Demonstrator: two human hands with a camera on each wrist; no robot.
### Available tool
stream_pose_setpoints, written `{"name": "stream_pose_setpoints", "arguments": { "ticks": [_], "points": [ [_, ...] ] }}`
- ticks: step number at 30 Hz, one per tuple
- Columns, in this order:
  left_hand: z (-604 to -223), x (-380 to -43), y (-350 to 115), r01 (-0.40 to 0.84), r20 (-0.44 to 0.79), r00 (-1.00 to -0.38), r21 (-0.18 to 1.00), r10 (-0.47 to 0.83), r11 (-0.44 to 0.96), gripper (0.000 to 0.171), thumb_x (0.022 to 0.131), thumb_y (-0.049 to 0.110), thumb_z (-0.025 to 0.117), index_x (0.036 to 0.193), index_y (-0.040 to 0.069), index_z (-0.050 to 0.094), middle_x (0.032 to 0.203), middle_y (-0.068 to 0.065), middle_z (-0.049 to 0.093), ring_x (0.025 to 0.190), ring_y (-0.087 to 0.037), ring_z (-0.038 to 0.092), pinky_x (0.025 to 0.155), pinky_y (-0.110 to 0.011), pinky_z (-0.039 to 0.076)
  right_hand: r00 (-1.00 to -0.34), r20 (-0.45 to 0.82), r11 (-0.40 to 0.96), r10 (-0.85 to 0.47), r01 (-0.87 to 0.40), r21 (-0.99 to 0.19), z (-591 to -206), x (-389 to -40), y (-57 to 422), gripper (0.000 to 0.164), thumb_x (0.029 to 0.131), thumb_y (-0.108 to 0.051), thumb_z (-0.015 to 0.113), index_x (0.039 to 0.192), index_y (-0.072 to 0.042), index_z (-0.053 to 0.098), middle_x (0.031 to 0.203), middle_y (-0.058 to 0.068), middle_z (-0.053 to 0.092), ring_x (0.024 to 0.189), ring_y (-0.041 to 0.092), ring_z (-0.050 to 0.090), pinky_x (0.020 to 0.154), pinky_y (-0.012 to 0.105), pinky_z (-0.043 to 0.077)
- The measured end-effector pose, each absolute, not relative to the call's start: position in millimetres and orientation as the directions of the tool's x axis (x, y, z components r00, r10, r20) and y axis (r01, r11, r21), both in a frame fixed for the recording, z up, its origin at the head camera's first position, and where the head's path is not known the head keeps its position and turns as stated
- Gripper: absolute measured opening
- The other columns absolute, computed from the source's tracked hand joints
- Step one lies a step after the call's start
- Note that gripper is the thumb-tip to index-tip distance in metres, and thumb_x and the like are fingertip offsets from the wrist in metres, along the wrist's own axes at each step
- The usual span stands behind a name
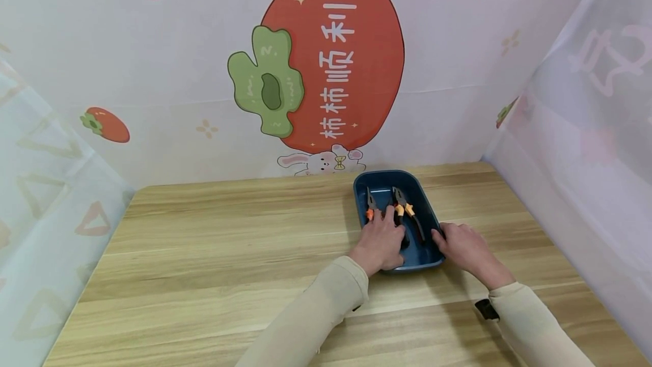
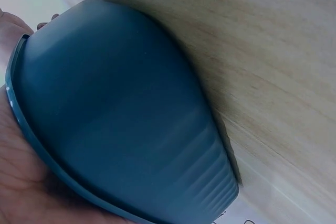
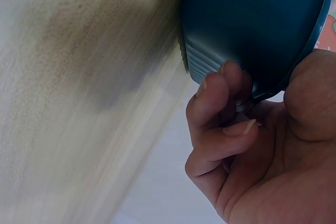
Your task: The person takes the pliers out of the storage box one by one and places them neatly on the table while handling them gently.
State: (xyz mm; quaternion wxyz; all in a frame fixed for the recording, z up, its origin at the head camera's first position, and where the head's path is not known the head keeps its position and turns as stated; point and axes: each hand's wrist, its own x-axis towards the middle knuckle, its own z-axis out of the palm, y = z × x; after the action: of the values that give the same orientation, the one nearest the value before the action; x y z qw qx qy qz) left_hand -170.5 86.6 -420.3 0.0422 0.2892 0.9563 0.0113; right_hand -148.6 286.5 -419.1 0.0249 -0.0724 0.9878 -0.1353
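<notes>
A dark blue plastic bin [image 1: 428, 254] stands toward the back right of the wooden table. Inside lie pliers with orange-and-black handles [image 1: 370, 214] and pliers with yellow-and-black handles [image 1: 401, 200], jaws toward the wall. My left hand [image 1: 381, 239] reaches over the bin's left near side, fingers spread down among the handles, thumb apart near the front rim; its fingertips are partly hidden. In the left wrist view its palm lies along the rim. My right hand [image 1: 462, 247] grips the rim at the near right corner, with curled fingers [image 3: 210, 95] against the outer wall.
The wooden table [image 1: 214, 265] runs wide to the left of the bin. Behind it hangs a white cloth wall [image 1: 178, 61] printed with persimmons, and cloth sides [image 1: 586, 146] close in the table. A black wrist strap [image 1: 487, 309] shows at the right sleeve.
</notes>
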Motion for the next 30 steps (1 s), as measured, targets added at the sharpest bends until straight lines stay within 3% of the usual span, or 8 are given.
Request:
{"name": "stream_pose_setpoints", "arguments": {
  "ticks": [7,12,18,24,30],
  "points": [
    [-420.0,-169.7,89.4,0.505,-0.101,-0.858,0.016,0.504,0.863,0.041,0.092,0.045,0.07,0.13,0.031,0.067,0.142,-0.011,0.04,0.12,-0.03,0.046,0.086,-0.033,0.052,-0.988,-0.022,0.952,-0.15,-0.138,-0.274,-419.4,-148.7,286.6,0.035,0.104,-0.021,0.052,0.07,-0.01,0.052,0.057,0.003,0.045,0.051,0.018,0.046,0.049,0.034,0.035],
    [-419.9,-168.2,90.8,0.463,-0.123,-0.882,-0.04,0.455,0.886,0.047,0.094,0.051,0.065,0.138,0.038,0.059,0.14,-0.012,0.045,0.117,-0.029,0.047,0.097,-0.037,0.045,-0.988,-0.018,0.951,-0.151,-0.14,-0.277,-419.6,-148.7,286.9,0.035,0.104,-0.02,0.052,0.07,-0.01,0.052,0.057,0.003,0.044,0.05,0.018,0.045,0.049,0.034,0.035],
    [-418.7,-165.5,93.0,0.438,-0.144,-0.893,-0.063,0.426,0.897,0.051,0.095,0.055,0.062,0.143,0.04,0.052,0.145,-0.016,0.045,0.121,-0.03,0.048,0.096,-0.036,0.046,-0.989,-0.03,0.953,-0.145,-0.132,-0.274,-420.1,-148.4,286.8,0.034,0.104,-0.021,0.052,0.071,-0.01,0.053,0.057,0.003,0.045,0.05,0.018,0.045,0.049,0.034,0.035],
    [-417.3,-165.5,95.2,0.393,-0.139,-0.913,-0.044,0.384,0.918,0.064,0.094,0.054,0.062,0.147,0.023,0.042,0.142,-0.018,0.048,0.123,-0.03,0.051,0.094,-0.033,0.048,-0.989,-0.029,0.955,-0.144,-0.131,-0.267,-420.3,-148.1,286.8,0.035,0.104,-0.021,0.052,0.07,-0.011,0.052,0.058,0.003,0.045,0.051,0.018,0.046,0.049,0.034,0.036],
    [-417.4,-166.1,98.9,0.336,-0.145,-0.934,-0.059,0.325,0.94,0.08,0.094,0.057,0.059,0.151,0.005,0.04,0.148,-0.017,0.047,0.128,-0.027,0.05,0.101,-0.031,0.046,-0.989,-0.023,0.954,-0.146,-0.135,-0.268,-420.4,-147.9,286.6,0.036,0.104,-0.021,0.052,0.07,-0.011,0.052,0.057,0.003,0.045,0.051,0.018,0.047,0.05,0.035,0.036]
  ]
}}
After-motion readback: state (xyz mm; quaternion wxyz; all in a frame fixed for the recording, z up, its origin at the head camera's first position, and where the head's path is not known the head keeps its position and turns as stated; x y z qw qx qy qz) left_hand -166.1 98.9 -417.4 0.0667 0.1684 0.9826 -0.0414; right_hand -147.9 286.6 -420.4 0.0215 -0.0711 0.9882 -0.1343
